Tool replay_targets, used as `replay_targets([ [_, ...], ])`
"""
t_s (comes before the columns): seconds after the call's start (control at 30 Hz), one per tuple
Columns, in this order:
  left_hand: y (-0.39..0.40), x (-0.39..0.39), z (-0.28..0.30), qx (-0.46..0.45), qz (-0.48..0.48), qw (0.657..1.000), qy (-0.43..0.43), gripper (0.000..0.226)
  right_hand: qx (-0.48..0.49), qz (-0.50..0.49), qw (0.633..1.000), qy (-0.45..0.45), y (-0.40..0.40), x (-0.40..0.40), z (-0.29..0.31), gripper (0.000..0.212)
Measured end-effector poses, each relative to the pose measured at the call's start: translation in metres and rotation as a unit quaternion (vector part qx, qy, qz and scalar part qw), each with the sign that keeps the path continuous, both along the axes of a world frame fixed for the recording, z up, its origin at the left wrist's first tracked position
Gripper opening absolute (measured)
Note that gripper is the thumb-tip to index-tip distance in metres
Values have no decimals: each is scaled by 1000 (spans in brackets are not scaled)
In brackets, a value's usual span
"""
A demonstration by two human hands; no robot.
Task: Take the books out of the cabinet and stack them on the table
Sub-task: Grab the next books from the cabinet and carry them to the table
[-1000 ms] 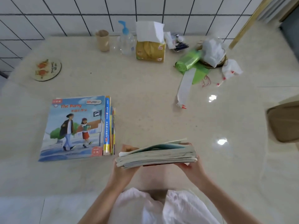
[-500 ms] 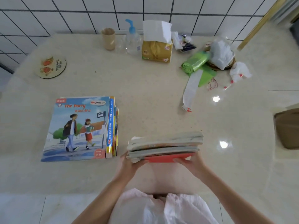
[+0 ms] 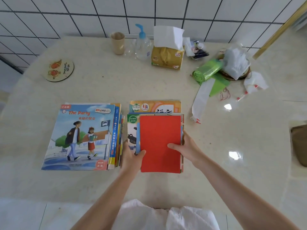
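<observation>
Both hands grip the red-topped book pile on the desk: left hand, right hand; the "The Party" stack lies just beside.

A home: tiled wall, tissue pack, children's books on stone table

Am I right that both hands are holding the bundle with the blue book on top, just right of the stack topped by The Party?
Not quite: the head view shows the top book of the bundle is red, not blue. The rest holds: the left hand and right hand grip its sides, and it sits just right of the stack topped by The Party.
</observation>
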State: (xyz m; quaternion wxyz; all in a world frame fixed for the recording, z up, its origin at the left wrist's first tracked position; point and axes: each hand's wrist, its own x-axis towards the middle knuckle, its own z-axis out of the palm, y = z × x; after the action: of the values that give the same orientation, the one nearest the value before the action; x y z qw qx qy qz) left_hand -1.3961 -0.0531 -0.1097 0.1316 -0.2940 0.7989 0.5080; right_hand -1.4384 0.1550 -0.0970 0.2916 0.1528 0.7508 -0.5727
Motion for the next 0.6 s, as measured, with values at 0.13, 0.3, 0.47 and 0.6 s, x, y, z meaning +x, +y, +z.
replay_targets([
  [0.13,-2,-5,-6,-24,55,997,-45,77,14,-13,998,-57,-17,-9,-3,51],
  [0.3,-7,-15,-11,-44,84,991,-90,70,38,-50,992,-107,-32,-12,-13,36],
  [0.47,-8,-18,-16,-77,72,988,-112,68,106,14,988,-110,-34,-7,-23,44],
  [0.6,-10,-18,-25,-105,41,987,-119,63,164,52,979,-112,-33,-8,-21,45],
])
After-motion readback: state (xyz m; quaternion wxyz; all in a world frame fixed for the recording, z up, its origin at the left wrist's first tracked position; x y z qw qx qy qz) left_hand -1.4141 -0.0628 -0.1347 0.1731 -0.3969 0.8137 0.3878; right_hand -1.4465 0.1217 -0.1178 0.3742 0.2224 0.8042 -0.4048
